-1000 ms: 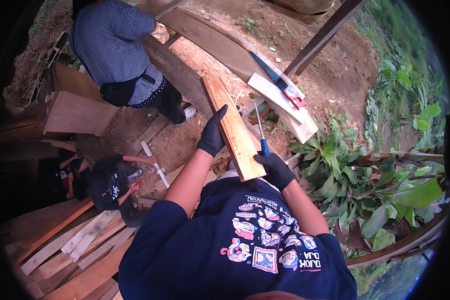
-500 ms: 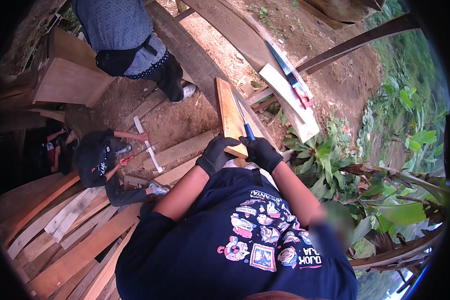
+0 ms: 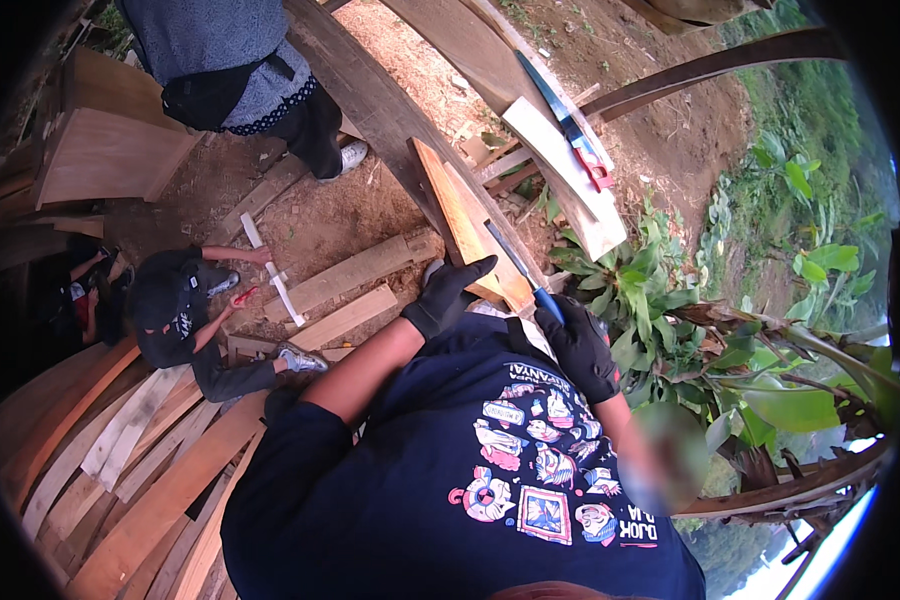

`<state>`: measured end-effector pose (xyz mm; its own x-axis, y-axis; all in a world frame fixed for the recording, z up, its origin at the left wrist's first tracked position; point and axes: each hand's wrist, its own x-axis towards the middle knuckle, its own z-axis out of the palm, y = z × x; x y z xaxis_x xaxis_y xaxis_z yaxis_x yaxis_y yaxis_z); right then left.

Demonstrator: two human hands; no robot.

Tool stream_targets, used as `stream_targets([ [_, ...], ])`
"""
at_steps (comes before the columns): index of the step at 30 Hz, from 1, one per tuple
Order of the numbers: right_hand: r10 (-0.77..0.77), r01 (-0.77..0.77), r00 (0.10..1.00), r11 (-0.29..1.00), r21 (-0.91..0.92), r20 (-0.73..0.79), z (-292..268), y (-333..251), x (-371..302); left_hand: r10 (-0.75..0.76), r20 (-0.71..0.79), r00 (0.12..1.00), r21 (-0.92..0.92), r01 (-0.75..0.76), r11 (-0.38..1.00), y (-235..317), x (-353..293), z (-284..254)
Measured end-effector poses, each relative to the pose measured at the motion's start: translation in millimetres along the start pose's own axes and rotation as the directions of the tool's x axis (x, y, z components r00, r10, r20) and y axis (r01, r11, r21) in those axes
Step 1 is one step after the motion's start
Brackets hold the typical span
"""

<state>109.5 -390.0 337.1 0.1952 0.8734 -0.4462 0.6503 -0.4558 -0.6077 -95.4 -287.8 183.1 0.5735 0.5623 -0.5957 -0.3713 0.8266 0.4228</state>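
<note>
My left hand (image 3: 442, 300), in a black glove, is at the left edge of a light brown wooden board (image 3: 457, 222). One finger or the thumb stretches across the board's face; the other fingers are partly hidden, seemingly around its edge. The board slants away from me, its far part over a dark plank bench (image 3: 375, 95). My right hand (image 3: 580, 350), also gloved in black, is closed around the blue handle of what looks like a chisel (image 3: 511, 250). Its long grey metal blade points away from me, over or against the board's right side.
Beyond the bench, a handsaw (image 3: 560, 115) with a red handle rests on pale boards (image 3: 570, 185). At left, a person (image 3: 175, 310) crouches with a white strip; another (image 3: 210, 60) stands at the bench. Stacked planks (image 3: 150, 500) fill the lower left; leafy plants (image 3: 640, 300) grow at right.
My right hand has come off the board's near end and moved right and nearer me with the chisel. My left hand has stretched a finger or thumb across the board, which has shifted and tilted.
</note>
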Motion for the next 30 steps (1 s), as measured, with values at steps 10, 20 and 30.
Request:
stream_targets([
  [10, 0.012, -0.012, 0.992, 1.000, -0.003, 0.127, -39, -38, -31, -0.075, 0.240, 0.968, 0.180, 0.031, 0.983, -28, 23, -32],
  [20, 0.054, -0.035, 0.984, 0.993, -0.113, 0.171, -32, -45, -13, 0.114, 0.458, 0.882, 0.761, -0.454, 0.463, -75, 56, -64],
  [30, -0.136, 0.168, 0.985, 0.909, -0.381, 0.109, -14, -40, -10, 0.102, 0.549, 0.830, 0.798, -0.556, 0.234, -85, 66, -70],
])
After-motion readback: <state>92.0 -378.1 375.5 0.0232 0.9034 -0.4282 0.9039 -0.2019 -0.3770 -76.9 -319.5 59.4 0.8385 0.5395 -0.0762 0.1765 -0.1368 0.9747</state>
